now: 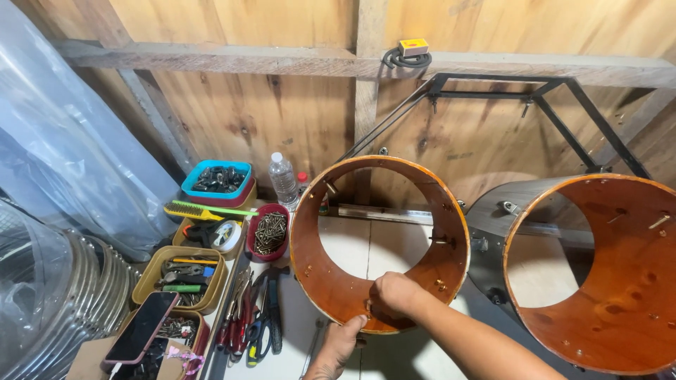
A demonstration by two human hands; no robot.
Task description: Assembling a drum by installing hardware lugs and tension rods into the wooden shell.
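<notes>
The drum shell [379,243] stands on its side on the table [303,331], its near rim under both my hands. My right hand [396,293] is closed over that lower edge and my left hand [343,343] presses beneath. If either hand slackens, I judge it could roll toward the pliers [257,317].

White workbench [366,246] carries drum shells [380,243], pliers [257,317], screw trays [189,278].
</notes>
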